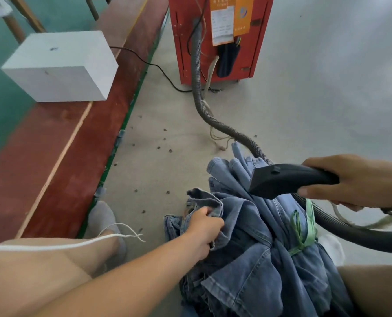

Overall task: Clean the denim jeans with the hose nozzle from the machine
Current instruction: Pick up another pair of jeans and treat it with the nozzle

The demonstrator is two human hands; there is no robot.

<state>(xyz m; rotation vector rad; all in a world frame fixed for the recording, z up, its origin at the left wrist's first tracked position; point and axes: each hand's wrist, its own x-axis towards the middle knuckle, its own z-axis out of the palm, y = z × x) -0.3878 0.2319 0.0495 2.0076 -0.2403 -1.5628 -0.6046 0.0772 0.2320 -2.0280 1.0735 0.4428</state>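
head view: right hand [359,179] around nozzle [288,179]

Soft, even daylight fills my view, bright without harsh glare. The grey floor [304,88] carries only faint, diffuse shadows. The wide lens bends straight lines towards the edges, so the red machine [220,37] at the top of the frame leans. My right hand [359,181] looks slightly smeared, and the upper left corner is blurred. The labels on the machine are too soft to read.

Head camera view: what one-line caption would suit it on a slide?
Right hand holds the black hose nozzle over bundled denim jeans gripped by the left hand, before the red machine.
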